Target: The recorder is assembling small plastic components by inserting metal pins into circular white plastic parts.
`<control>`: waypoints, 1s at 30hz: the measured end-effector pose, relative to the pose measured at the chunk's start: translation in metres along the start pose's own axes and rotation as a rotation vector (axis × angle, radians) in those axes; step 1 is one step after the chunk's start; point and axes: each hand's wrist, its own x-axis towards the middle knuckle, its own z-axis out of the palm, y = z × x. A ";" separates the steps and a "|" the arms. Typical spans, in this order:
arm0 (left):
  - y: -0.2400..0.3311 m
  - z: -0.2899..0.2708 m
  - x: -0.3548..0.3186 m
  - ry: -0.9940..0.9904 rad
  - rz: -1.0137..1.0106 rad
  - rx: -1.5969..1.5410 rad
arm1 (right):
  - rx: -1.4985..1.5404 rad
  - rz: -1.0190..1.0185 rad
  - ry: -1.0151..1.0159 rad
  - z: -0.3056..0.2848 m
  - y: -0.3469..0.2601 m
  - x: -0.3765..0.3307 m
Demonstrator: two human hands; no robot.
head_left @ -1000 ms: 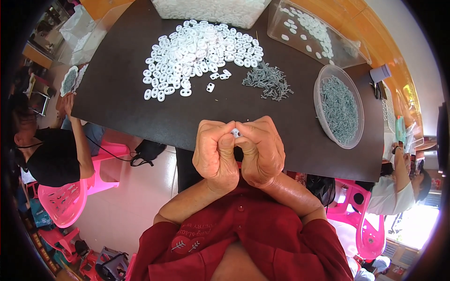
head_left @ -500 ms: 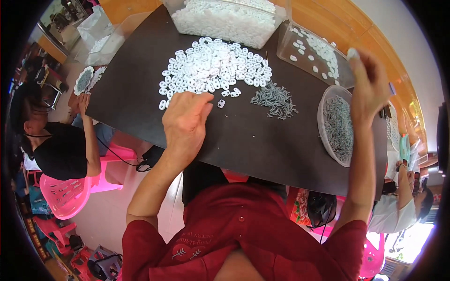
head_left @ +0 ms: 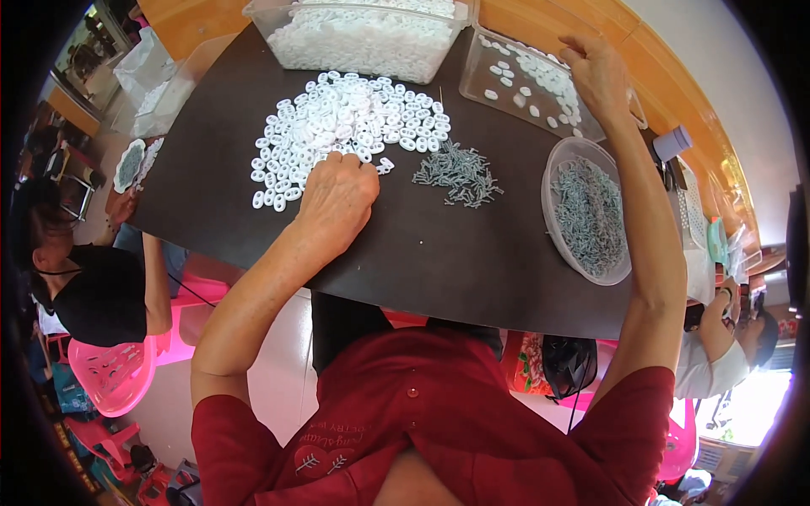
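Observation:
My left hand is at the near edge of a pile of small white oval plastic pieces with two holes. Its fingers are bent down and closed together; their tips and whatever they pinch are hidden beneath the hand. My right hand hangs over a clear shallow tray at the back right, fingers apart, with no piece visible in them. Scattered white pieces lie in that tray. Right of the white pile is a heap of small grey pins.
A clear bin full of white pieces stands at the back. A round clear tub of grey pins sits beneath my right forearm. A purple-grey cylinder is at the right edge. A person in black sits at left, another at right.
My right hand has moved farther over the tray and no longer shows the white piece it held. My left hand has shifted over the loose pieces at the pile's edge. The whole view has shifted.

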 end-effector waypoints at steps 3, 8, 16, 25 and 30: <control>0.002 -0.005 -0.005 0.040 0.013 -0.012 | 0.301 -0.006 0.086 -0.017 -0.037 -0.029; 0.018 -0.018 -0.024 0.232 -0.213 -0.521 | 0.487 -0.420 -0.096 -0.001 -0.089 -0.122; 0.045 -0.013 -0.050 0.192 -0.618 -1.462 | 0.449 -0.320 -0.151 0.028 -0.117 -0.163; 0.055 -0.004 -0.050 0.272 -0.630 -1.584 | 0.432 -0.432 -0.091 0.044 -0.121 -0.158; 0.054 0.003 -0.043 0.259 -0.625 -1.537 | 0.564 -0.340 -0.079 0.034 -0.124 -0.151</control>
